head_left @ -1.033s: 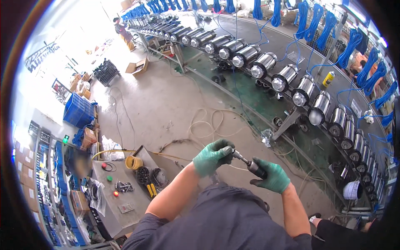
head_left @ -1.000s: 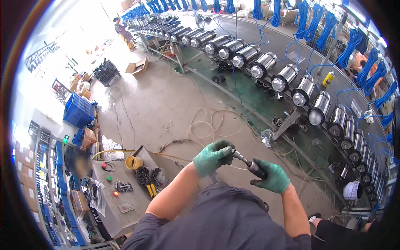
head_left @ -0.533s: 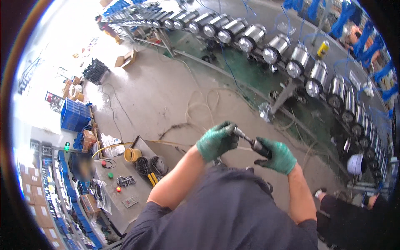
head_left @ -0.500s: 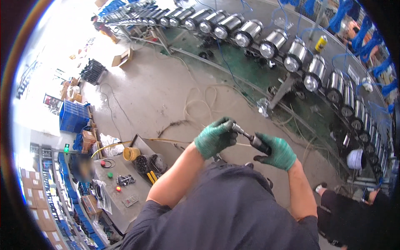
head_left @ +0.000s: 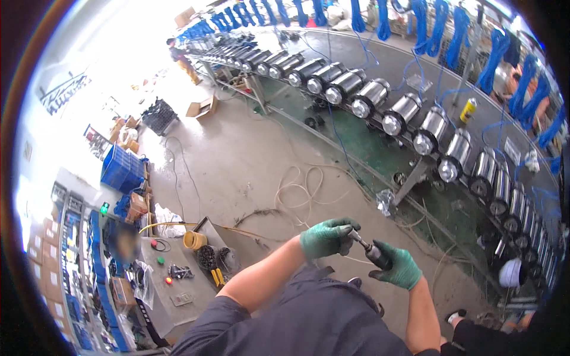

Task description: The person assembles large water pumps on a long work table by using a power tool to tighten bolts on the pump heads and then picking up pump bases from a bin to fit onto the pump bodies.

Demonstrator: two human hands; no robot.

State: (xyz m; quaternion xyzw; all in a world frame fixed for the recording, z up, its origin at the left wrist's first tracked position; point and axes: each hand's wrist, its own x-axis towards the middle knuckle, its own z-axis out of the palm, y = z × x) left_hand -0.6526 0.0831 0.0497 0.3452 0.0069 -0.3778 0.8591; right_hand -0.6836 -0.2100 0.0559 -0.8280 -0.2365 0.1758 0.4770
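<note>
In front of my body, both gloved hands are on one tool with a black body [head_left: 378,257] and a thin silver shaft [head_left: 360,240]. My left hand [head_left: 326,238], in a green glove, is closed with its fingertips around the silver end. The black body lies in the closed grip of my right hand [head_left: 401,270], also green-gloved. The tool slants down from left to right. Its exact kind is too small to make out, and the fingers partly hide its tip.
Silver cylindrical units [head_left: 401,113] line a long curved bench, with blue cable coils [head_left: 457,35] hanging beyond. A pale hose [head_left: 300,187] loops on the floor. The left worktable [head_left: 193,285] bears a yellow cup [head_left: 194,240] and yellow-handled pliers [head_left: 218,276]. Another person [head_left: 493,338] is at lower right.
The whole view has shifted, so the bench and floor appear lower and farther right. My hands also show lower in the picture, still holding the same tool between them.
</note>
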